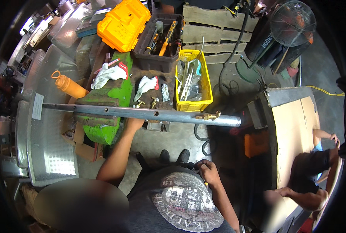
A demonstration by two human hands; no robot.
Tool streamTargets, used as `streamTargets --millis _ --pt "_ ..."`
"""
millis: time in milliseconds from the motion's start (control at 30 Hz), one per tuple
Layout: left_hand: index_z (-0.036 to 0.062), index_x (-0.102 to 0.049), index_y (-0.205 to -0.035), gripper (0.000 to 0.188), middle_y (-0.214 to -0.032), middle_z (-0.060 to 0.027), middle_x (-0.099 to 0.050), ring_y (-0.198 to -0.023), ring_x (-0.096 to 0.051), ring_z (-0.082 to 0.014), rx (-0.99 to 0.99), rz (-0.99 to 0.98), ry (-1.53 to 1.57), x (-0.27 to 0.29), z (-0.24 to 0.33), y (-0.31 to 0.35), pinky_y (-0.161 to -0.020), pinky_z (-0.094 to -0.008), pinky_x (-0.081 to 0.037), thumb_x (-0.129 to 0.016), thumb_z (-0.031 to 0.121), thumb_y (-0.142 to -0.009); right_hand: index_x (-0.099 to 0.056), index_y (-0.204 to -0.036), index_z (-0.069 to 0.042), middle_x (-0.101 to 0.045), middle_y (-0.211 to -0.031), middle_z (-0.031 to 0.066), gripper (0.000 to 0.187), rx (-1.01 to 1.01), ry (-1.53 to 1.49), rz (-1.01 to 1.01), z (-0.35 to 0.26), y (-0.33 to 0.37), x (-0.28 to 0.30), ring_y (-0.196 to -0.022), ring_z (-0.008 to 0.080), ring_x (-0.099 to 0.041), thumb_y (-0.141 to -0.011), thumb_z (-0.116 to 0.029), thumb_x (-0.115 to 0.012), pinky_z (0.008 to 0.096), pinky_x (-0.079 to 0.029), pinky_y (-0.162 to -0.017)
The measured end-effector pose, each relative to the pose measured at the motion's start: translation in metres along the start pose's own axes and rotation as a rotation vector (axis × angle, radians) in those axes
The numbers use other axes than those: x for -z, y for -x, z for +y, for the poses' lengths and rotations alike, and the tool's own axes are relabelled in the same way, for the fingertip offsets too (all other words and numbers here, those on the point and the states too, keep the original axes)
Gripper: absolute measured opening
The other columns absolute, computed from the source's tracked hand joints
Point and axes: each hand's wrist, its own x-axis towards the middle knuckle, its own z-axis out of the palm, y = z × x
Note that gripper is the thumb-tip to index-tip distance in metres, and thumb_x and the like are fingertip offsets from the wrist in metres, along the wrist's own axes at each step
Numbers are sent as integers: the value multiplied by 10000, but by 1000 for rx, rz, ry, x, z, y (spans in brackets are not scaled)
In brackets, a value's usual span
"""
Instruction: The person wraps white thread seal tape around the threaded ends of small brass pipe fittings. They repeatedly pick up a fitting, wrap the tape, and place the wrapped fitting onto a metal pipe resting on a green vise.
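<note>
A long grey metal pipe (pixel 142 112) with holes along it lies across the green vise (pixel 120 93), which appears to grip it. My left hand (pixel 135 123) is at the pipe's underside, close to the vise; the pipe hides its fingers. At my waist my right hand (pixel 208 171) is closed, and a small yellow bit shows just below it; what it holds I cannot make out. A brass fitting (pixel 208 116) sits on the pipe near its right end. Behind the pipe, a brass fitting (pixel 154 102) and another brass fitting (pixel 140 104) lie on the bench.
White-and-red work gloves (pixel 110 75) lie on the vise, another glove (pixel 145 87) beside it. Behind stand an orange bottle (pixel 70 86), an open toolbox (pixel 157 60) and a yellow crate (pixel 194 105) of tools. A fan (pixel 293 24) stands far right; another person (pixel 311 171) is at the right-hand table (pixel 295 132).
</note>
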Motion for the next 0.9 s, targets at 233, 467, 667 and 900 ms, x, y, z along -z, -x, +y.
streamTargets --millis 233,467,667,900 --pt "39 -752 -876 280 -925 -235 -714 -851 -702 -380 36 -216 -175 -9 0 -32 -750 -478 -533 -659 298 -824 -702 -917 42 -673 -796 37 209 53 41 -46 -7 -24 52 -716 100 -580 -874 -67 -529 263 -476 -685" --pt "18 -707 -907 325 -855 -217 -700 -820 -684 -378 157 -99 -69 -27 -8 -16 -760 -456 -528 -792 292 -753 -716 -920 12 -654 -747 13 169 -148 25 -34 16 -40 93 -642 86 -549 -914 -93 -583 263 -446 -602" --pt "-31 -626 -989 377 -903 -188 -675 -830 -653 -323 273 9 208 -24 -6 11 -748 -439 -503 -754 296 -853 -719 -922 5 -625 -717 5 168 -42 296 -134 -15 -57 105 -652 88 -536 -901 -129 -621 279 -435 -612" --pt "31 -622 -1094 202 -937 -58 -675 -794 -631 -153 555 -43 743 -4 46 56 -626 -286 -510 -601 194 -976 -709 -964 24 -680 -806 47 171 130 402 -230 -69 -74 88 -770 125 -599 -899 -96 -606 296 -488 -737"
